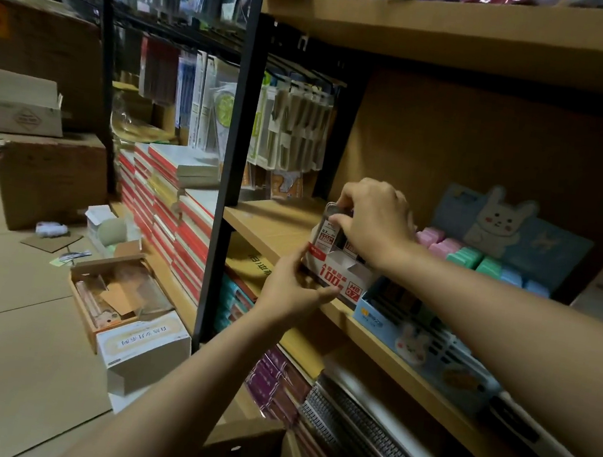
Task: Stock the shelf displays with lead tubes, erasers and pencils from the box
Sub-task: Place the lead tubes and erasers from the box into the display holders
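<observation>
The display box (340, 273) is white with red panels carrying white print. The lead tube (328, 228) is clear grey with a red-and-white label. The erasers (478, 257) run pastel pink, mint green and pale blue, before a blue card (513, 225) showing a grey rabbit. The shelf (274, 225) is tan wood on a black frame (228, 181). Stacked books (180, 213) show red and white edges.

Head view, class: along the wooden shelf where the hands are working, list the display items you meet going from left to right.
Lead tube display box with the left hand steadying it and the right hand pinching a lead tube → blue bunny tray → pastel erasers → bunny backing card.
</observation>
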The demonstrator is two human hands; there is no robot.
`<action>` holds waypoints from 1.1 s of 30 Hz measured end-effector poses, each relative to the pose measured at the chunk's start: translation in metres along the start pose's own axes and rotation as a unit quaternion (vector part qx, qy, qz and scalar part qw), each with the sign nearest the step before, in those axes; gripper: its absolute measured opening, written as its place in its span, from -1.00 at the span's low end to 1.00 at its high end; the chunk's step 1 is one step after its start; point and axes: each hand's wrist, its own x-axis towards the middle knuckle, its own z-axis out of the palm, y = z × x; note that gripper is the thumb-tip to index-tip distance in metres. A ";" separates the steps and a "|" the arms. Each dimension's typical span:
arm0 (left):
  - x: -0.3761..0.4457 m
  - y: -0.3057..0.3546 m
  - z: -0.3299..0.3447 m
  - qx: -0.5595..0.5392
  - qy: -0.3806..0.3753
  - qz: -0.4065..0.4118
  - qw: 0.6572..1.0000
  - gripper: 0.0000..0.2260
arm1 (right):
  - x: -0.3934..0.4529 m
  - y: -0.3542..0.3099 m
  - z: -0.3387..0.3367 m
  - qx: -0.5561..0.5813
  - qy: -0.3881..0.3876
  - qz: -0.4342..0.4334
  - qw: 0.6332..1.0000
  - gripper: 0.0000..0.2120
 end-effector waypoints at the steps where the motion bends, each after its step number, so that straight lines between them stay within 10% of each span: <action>1: 0.000 -0.001 0.000 0.011 -0.006 0.005 1.000 -0.32 | -0.002 -0.001 0.001 -0.023 0.004 -0.005 1.000 -0.86; 13: -0.039 -0.004 -0.012 0.124 -0.069 0.038 0.989 -0.31 | -0.100 -0.012 -0.046 0.114 0.048 -0.016 0.992 -0.88; 22: -0.141 -0.081 -0.040 0.241 -0.112 -0.093 0.959 -0.57 | -0.262 0.002 0.013 0.218 -0.156 0.056 0.962 -0.88; 33: -0.073 -0.029 -0.050 0.168 -0.012 -0.018 0.985 -0.46 | -0.045 0.011 -0.056 0.113 0.009 -0.085 0.990 -0.74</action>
